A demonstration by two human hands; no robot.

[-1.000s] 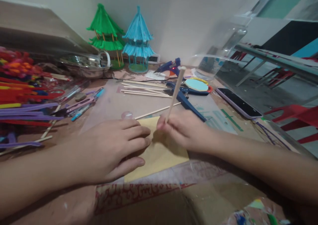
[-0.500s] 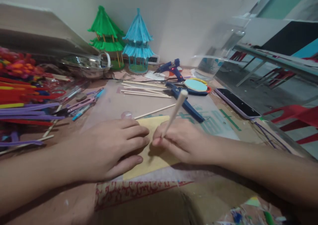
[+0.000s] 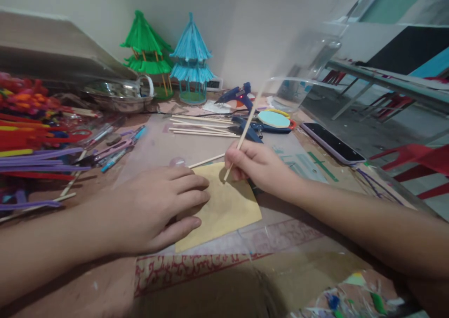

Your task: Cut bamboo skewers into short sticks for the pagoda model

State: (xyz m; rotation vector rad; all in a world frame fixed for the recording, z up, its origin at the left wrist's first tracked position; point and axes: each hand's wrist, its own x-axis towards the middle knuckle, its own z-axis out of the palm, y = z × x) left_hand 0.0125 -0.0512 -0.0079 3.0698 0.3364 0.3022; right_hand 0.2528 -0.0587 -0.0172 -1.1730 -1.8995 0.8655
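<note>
My left hand (image 3: 159, 205) lies flat with fingers stretched out on the left part of a tan paper sheet (image 3: 228, 208) on the table. My right hand (image 3: 261, 166) is closed around a thin wooden stick (image 3: 245, 131), held like a pen. The stick leans up and to the right, and its lower tip touches the sheet near its upper edge. Another loose stick (image 3: 206, 161) lies just behind the sheet.
Several wooden sticks (image 3: 201, 125) lie mid-table. Behind them are a blue glue gun (image 3: 235, 95), a round teal disc (image 3: 275, 119), and green (image 3: 145, 51) and blue (image 3: 191, 56) pagoda models. Pipe cleaners (image 3: 31, 140) pile up at left, a phone (image 3: 331, 142) lies at right.
My right hand has lifted and shifted right toward the sheet's upper edge, uncovering more of the paper. The stick now stands steeper. My left hand has stayed in place.
</note>
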